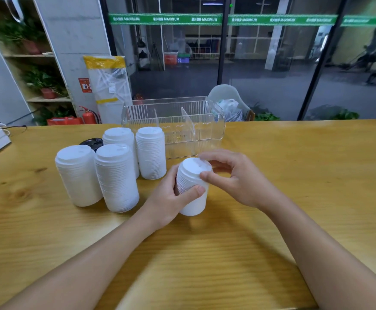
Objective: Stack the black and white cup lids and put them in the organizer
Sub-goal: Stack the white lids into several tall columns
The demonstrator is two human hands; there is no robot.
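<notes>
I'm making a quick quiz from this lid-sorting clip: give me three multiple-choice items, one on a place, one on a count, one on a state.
1. Where is the clear organizer?
A. behind the lid stacks
B. at the table's near edge
C. on the floor

2. How many white lid stacks stand untouched at left?
A. two
B. four
C. six

3. What does the left hand do?
A. lies flat on the table
B. grips the held white stack
C. reaches into the organizer

Answers: 1 A, it sits farther back on the table; 2 B, four stand grouped; 3 B, fingers wrap its side while the right hand pinches the top.
</notes>
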